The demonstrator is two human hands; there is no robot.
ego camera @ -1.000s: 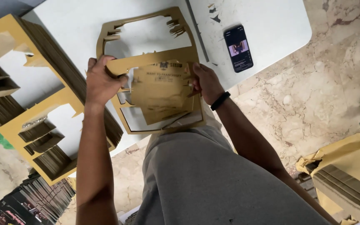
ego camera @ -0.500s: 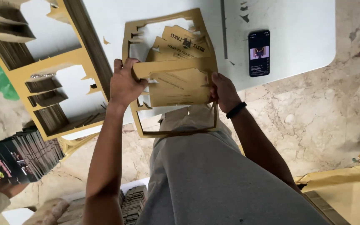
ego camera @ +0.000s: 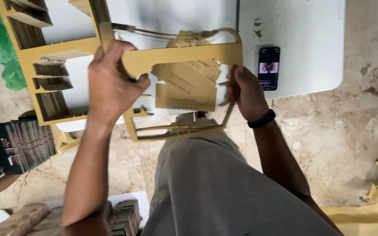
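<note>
Cutout stack (ego camera: 184,83) rose off the white table (ego camera: 302,48) toward 12 o'clock versus a second earlier. Left hand (ego camera: 110,85) and right hand (ego camera: 246,91) gripped its side edges; punching work continued mid-air.

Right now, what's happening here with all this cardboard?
A person stands at a white table, holding up a stack of die-cut tan cardboard sheets. The left hand grips the upper bar and the right hand holds the right edge. Cut-out pieces hang in the middle. A phone lies on the table.
</note>
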